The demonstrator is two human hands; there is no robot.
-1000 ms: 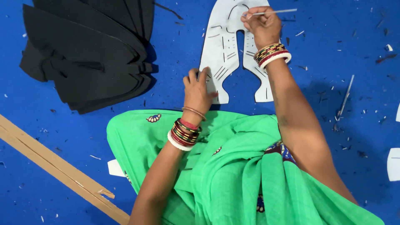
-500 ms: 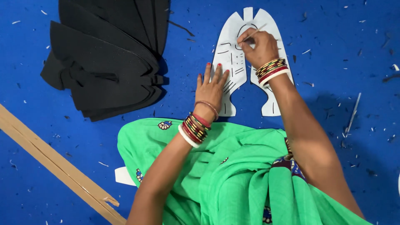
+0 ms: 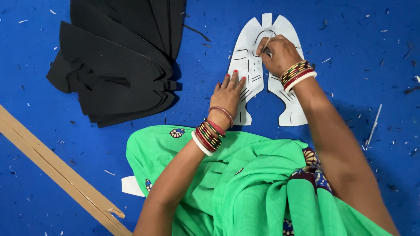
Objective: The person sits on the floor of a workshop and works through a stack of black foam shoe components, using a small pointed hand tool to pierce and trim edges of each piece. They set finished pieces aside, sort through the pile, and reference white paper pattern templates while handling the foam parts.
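Flat on the blue work surface (image 3: 358,52) lies a white paper shoe-upper template (image 3: 250,65), long axis running away from the person. Left hand (image 3: 228,94) presses its near left lobe, fingers spread and flat, gripping nothing. Right hand (image 3: 278,53) sits farther out over the middle, fingers pinched on a thin marking tool, barely visible. Black cut pieces (image 3: 118,61) stacked well left.
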